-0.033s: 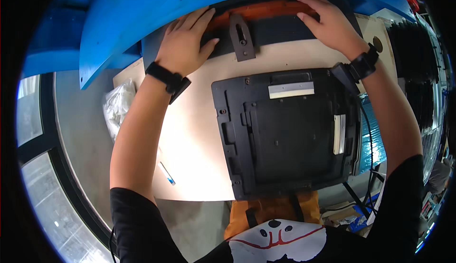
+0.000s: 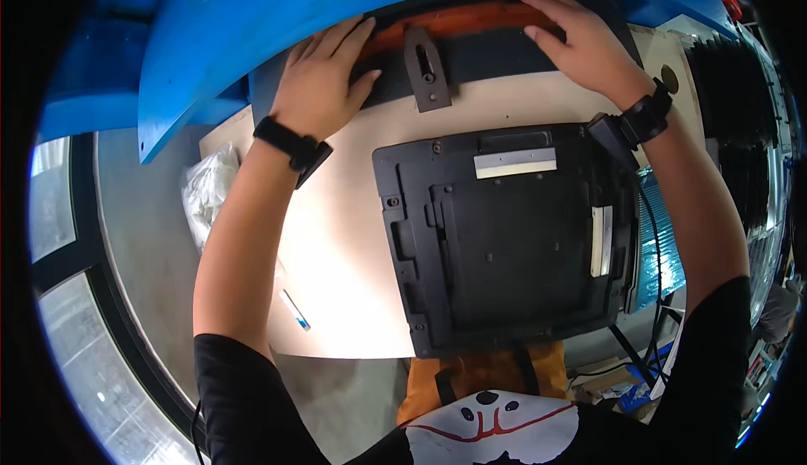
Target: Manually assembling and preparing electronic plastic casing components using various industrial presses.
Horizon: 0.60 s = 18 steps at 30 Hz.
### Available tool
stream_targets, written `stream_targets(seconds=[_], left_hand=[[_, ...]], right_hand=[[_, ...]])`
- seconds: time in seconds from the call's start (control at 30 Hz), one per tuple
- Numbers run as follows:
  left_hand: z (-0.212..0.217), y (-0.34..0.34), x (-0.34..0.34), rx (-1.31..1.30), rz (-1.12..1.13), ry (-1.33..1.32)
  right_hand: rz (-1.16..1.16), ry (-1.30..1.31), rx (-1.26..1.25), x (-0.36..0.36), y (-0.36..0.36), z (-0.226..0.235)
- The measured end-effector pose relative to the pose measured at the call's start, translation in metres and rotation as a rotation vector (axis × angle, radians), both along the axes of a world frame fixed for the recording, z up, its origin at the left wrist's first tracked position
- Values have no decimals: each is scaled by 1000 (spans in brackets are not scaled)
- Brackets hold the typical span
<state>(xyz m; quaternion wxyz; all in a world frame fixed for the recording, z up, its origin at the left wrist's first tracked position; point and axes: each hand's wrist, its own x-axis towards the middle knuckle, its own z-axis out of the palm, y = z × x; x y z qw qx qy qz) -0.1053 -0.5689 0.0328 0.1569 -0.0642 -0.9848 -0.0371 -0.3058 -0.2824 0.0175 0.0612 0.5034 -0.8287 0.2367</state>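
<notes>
The blue press (image 2: 353,20) loomed above; the dark sheet (image 2: 504,57) was pinned flat beneath it by the left hand (image 2: 324,87) and right hand (image 2: 580,41), fingers spread. Fingers could be pinched if slid deeper.

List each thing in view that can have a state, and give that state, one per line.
left hand: flat, palm down, fingers spread on the dark panel
right hand: flat, pressing the same panel's far edge
orange strip: lying along the panel's far edge, between the hands
black moulded tray: flat on the pale board, untouched
metal bracket: lying on the panel, unheld
clear plastic bag: crumpled beside the board
</notes>
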Motion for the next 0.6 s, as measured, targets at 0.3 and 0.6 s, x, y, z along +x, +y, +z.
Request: stream_targets(seconds=[0.3, 0.6], left_hand=[[-2, -6, 4, 12, 91, -45], [-3, 0, 4, -103, 160, -91]], right_hand=[[74, 44, 233, 1, 7, 12], [13, 177, 334, -7, 8, -3]])
